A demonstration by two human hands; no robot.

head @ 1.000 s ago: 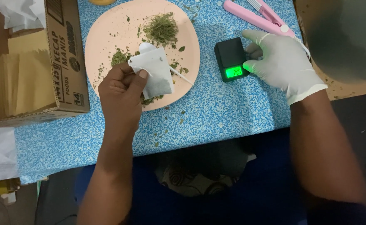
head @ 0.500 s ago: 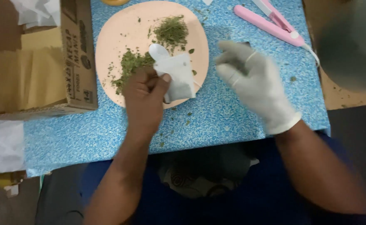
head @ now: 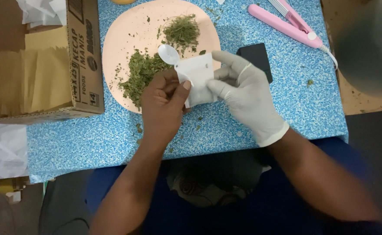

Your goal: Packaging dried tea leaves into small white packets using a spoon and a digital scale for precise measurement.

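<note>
Now both hands — left hand [head: 162, 104], gloved right hand [head: 243, 93] — pinch the sachet [head: 197, 78], half-hiding the scale [head: 256, 58].

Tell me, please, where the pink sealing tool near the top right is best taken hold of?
Probably the long closed body of the pink sealing tool, from the near side: it lies flat and slantwise on the blue table, unobstructed, its cord trailing off the right end.

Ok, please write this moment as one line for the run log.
left hand: holds white sachet, plastic spoon | right hand: gloved, grips sachet | plate: dried green herbs
</note>
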